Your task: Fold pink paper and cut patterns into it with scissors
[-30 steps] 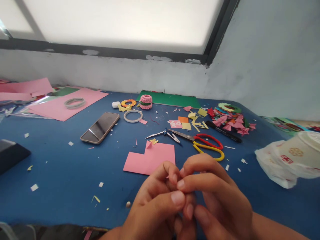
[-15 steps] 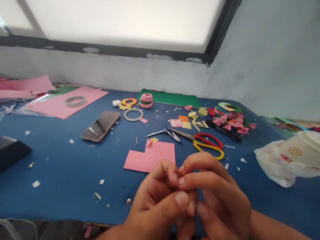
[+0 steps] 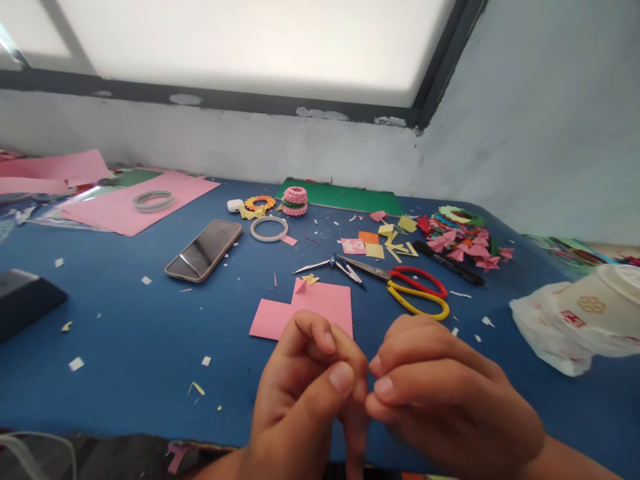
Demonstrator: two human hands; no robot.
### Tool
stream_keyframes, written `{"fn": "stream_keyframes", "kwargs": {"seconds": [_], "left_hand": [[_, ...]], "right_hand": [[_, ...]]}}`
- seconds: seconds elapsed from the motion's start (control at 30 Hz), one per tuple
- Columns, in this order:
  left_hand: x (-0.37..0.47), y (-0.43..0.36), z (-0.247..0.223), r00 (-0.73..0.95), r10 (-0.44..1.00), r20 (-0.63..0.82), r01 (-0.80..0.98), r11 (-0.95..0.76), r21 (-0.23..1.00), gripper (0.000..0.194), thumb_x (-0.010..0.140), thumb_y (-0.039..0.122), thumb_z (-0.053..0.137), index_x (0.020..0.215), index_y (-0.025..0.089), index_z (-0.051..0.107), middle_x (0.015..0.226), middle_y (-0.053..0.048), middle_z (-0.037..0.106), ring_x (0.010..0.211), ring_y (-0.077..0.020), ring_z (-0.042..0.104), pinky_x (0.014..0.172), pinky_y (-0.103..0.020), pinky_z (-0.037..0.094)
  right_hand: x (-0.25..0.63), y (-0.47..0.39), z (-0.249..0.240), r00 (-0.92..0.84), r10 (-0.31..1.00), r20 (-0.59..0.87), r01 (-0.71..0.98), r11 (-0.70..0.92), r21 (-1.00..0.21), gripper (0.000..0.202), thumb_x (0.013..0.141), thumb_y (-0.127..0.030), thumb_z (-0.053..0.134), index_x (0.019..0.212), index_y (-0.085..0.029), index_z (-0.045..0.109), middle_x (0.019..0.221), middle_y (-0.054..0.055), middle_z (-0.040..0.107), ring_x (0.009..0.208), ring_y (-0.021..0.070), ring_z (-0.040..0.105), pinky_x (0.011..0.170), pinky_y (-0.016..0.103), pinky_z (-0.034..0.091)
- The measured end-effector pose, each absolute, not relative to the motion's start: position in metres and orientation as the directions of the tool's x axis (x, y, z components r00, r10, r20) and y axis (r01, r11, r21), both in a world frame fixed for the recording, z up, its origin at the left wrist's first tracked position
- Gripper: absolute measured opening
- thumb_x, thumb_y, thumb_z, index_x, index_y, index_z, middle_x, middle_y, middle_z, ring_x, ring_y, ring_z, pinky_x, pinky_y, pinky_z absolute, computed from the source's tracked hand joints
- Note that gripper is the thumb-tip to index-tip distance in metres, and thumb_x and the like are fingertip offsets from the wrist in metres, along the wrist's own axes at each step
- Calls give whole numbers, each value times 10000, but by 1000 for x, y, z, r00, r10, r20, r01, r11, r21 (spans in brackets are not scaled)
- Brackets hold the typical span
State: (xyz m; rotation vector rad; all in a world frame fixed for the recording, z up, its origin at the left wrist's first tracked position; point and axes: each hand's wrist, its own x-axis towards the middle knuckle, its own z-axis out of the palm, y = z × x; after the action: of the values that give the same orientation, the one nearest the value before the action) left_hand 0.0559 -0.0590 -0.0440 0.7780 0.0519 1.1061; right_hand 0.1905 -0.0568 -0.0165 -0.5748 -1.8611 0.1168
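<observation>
At the near edge of the table, my left hand [image 3: 310, 390] is closed, its thumb pressed against the curled index finger. My right hand [image 3: 445, 393] faces it from the right, fingertips bunched together and almost touching the left ones. Whatever either hand pinches is hidden or too small to make out. Just beyond my left hand lies a notched sheet of pink paper [image 3: 325, 303] with a small folded pink piece [image 3: 301, 285] on it. Scissors [image 3: 417, 290] with red and yellow handles rest beyond my right hand, beside a pair of compasses [image 3: 333, 262].
A phone [image 3: 205, 250], a tape roll [image 3: 269, 229] and a ringed pink paper piece [image 3: 295, 201] lie farther back. Folded paper pieces [image 3: 465, 240] are heaped behind a black marker [image 3: 450, 263]. At right, a cup [image 3: 600, 310] sits in a plastic bag. Paper scraps dot the blue table [image 3: 135, 340].
My hands have drawn slightly apart: the right moved right, and the left shifted a little left. Their fingers overlapped before. Things on the table stay in place.
</observation>
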Motion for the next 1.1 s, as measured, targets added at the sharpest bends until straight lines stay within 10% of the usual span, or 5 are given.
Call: {"fn": "stream_keyframes", "kwargs": {"seconds": [1.1], "left_hand": [[65, -75, -41, 179, 936, 303, -731, -79, 678, 155, 845, 74, 457, 774, 207, 419, 693, 43, 562, 543, -33, 559, 475, -79, 471]], "right_hand": [[202, -63, -3, -470, 386, 794, 504, 856, -117, 200, 873, -150, 481, 754, -170, 640, 700, -13, 690, 629, 80, 621, 597, 193, 528]]}}
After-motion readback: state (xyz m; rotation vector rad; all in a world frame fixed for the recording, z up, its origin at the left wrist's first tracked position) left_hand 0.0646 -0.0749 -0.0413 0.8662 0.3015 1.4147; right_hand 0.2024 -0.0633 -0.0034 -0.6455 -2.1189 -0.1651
